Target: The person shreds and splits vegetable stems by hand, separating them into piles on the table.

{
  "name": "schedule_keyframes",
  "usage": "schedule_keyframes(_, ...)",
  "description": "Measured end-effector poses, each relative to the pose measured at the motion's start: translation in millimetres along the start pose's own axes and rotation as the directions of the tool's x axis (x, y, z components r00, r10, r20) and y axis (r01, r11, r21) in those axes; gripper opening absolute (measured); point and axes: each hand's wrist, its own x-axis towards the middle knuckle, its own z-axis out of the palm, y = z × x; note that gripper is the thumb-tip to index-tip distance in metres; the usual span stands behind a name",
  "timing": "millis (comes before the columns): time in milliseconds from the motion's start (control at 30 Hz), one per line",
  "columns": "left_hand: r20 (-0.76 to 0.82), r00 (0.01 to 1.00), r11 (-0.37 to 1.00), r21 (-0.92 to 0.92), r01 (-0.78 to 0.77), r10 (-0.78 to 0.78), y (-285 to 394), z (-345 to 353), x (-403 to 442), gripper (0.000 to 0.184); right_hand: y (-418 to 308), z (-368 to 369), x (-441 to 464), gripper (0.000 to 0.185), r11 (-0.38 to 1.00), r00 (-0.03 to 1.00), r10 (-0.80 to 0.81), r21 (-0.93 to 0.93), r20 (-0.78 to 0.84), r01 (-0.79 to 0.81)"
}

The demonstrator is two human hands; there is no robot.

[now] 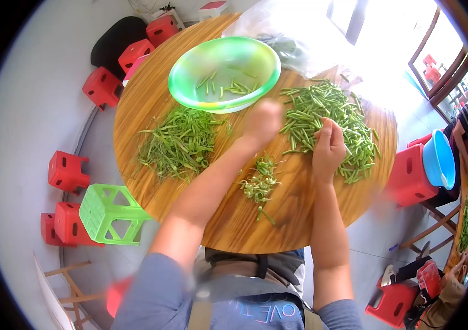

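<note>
My left hand (264, 122) is smeared by motion just below the near rim of the green plastic basin (176, 93), so its fingers do not show clearly. Several short cut green stems (239, 88) lie inside the basin. My right hand (330, 151) is closed in a pinch over the near side of a big pile of cut green stems (327, 104); what is between its fingertips I cannot make out. To the left lies a heap of thin green leaves (181, 143). A small heap of pale green trimmings (260, 181) sits between my forearms.
A clear plastic bag (300, 47) lies at the back of the round wooden table (226, 225). Red stools (69, 170) and a green stool (107, 212) stand left. On the right, a blue basin (437, 159) rests on red stools, near other people at another table.
</note>
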Motion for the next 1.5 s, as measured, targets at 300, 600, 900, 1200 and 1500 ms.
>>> schedule_keyframes(300,0.121,0.983,0.99,0.049,0.131,-0.136,2.4,34.4,13.8,0.013,4.5,2.7,0.5,0.021,0.999,0.999,-0.035,-0.028,0.031,0.036)
schedule_keyframes(600,0.162,0.897,0.814,-0.377,0.442,-0.411,10.5,1.1,-2.1,0.012,1.5,2.7,-1.5,0.019,1.0,0.992,0.025,-0.004,0.124,-0.025)
schedule_keyframes(900,0.322,0.88,0.308,-0.847,0.433,-0.35,4.3,-34.5,-61.7,0.016,0.9,11.4,-16.3,0.019,0.964,0.756,0.203,0.007,0.622,-0.265)
schedule_keyframes(1200,-0.003,0.999,0.846,-0.531,0.035,-0.043,-8.4,-40.8,-83.6,0.018,-21.7,8.6,-19.5,0.019,0.929,0.566,0.329,-0.153,0.756,-0.336)
schedule_keyframes(1500,-0.089,0.991,0.89,-0.438,-0.129,0.1,-3.9,-45.2,-86.2,0.01,-17.5,10.8,-24.2,0.018,0.933,0.498,0.343,-0.229,0.797,-0.276)
